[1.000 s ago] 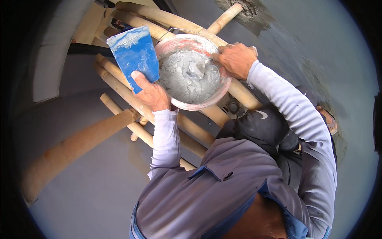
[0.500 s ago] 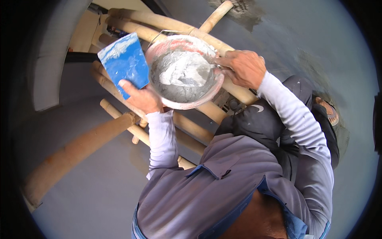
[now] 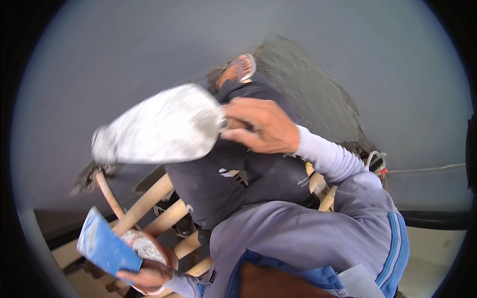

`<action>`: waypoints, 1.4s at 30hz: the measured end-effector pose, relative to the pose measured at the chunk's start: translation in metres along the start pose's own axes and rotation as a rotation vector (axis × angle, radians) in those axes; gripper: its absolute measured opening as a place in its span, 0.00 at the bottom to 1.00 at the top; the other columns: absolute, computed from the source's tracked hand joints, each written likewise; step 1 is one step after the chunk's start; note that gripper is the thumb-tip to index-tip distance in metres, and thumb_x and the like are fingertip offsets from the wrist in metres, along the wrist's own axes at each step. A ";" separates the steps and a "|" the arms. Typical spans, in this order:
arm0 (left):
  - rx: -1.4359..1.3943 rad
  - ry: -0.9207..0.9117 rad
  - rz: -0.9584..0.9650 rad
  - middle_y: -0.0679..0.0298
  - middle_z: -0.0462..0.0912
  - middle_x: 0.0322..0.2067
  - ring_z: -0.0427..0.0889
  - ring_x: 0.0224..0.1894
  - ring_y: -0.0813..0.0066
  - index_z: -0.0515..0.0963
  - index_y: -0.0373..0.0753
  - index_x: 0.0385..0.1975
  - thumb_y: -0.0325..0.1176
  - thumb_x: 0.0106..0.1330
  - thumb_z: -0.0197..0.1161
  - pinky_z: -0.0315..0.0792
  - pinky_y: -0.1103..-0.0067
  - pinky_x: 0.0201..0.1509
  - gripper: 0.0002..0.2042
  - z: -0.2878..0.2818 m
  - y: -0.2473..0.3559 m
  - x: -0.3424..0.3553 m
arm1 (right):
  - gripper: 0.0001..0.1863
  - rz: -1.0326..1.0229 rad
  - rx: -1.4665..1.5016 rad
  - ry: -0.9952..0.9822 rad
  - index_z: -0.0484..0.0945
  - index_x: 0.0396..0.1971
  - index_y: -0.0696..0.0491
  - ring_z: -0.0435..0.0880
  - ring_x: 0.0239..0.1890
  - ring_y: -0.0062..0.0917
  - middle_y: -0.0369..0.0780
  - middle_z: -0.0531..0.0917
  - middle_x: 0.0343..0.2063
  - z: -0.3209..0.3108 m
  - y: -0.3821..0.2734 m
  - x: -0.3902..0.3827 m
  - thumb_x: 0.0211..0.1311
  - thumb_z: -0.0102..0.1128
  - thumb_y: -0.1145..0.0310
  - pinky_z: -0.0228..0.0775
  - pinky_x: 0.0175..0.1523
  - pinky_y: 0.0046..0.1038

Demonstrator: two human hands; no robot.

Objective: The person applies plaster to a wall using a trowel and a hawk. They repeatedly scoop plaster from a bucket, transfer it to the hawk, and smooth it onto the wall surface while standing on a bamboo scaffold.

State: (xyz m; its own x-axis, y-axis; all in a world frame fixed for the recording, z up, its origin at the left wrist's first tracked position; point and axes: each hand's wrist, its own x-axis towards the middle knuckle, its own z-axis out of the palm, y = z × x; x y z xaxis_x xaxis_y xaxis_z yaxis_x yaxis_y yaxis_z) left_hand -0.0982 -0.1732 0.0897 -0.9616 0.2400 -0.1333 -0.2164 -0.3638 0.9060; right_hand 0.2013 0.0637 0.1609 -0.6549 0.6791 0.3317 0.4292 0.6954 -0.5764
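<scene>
My right hand (image 3: 263, 125) is closed round the handle of a trowel (image 3: 164, 126). Its broad metal blade is coated with whitish-grey plaster and smeared by motion, pointing left in front of a grey wall. At the lower left, my left hand (image 3: 145, 276) grips a flat blue plastic scraper (image 3: 107, 244) with whitish residue along its far edge. Behind that hand stands a reddish bucket (image 3: 170, 258), its inside holding whitish-grey plaster (image 3: 145, 247). The scraper and hand hide part of the bucket.
Bamboo poles (image 3: 144, 203) form a scaffold under me. A rough patch of darker cement (image 3: 308, 84) covers part of the grey wall (image 3: 149, 39). My sandalled foot (image 3: 237, 69) is beside it. A pale cable (image 3: 427, 169) runs at the right.
The view has turned toward the wall. My right hand has lifted the trowel out of the bucket with plaster on its blade. The left hand still holds the scraper beside the bucket.
</scene>
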 end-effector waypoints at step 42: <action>0.799 -0.583 0.261 0.52 0.69 0.52 0.67 0.53 0.64 0.64 0.29 0.55 0.46 0.72 0.32 0.59 0.73 0.59 0.26 0.082 -0.183 -0.055 | 0.13 1.306 0.030 0.387 0.70 0.16 0.57 0.66 0.15 0.18 0.34 0.69 0.12 -0.008 0.359 -0.253 0.53 0.61 0.67 0.59 0.22 0.24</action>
State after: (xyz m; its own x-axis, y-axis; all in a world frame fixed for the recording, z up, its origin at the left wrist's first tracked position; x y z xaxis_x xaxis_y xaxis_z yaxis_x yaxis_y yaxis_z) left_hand 0.0080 -0.0459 -0.0359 -0.6850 0.7170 0.1291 0.3685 0.1881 0.9104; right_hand 0.5253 0.1432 -0.1240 0.4312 0.8580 -0.2793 0.5798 -0.5006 -0.6428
